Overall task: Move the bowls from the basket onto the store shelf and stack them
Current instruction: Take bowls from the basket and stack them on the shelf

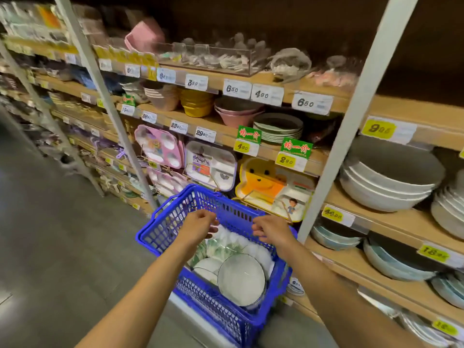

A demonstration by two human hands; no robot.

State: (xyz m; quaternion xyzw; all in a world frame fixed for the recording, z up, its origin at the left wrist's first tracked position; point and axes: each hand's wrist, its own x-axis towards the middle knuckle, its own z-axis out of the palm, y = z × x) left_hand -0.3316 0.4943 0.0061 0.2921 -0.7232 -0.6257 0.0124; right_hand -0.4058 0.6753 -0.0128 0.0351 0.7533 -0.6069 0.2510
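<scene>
- Basket (160,228) of blue plastic mesh sits low in front of the shelving, under both forearms; what it stands on is hidden.
- Bowls (241,282) are all inside the basket. A white one with a thin dark rim leans on its edge at the near right, a second like it is just beside it on the left, and green-patterned pieces lie farther back, below the hands.
- Left hand (200,221) hovers over the far half of the basket, its fingers (213,220) loosely curled with nothing in them.
- Right hand (270,228) hovers near the basket's right rim. Its fingers are also loosely curled, point toward the left hand and hold nothing. The two hands are apart.
- Store shelf (406,223) of pale wooden boards on white uprights runs along the right of the basket.
- Large white bowls (389,183) are stacked on the shelf to the right of the nearest upright, with bluish stacks on the boards below.
- Divided children's plates (211,164) stand upright on the shelf just behind the basket: pink, white with purple, and a yellow bear-shaped one.
- Price tags (311,102), white and yellow, line the shelf edges.
- Grey floor (50,222) stretches away on the left.
</scene>
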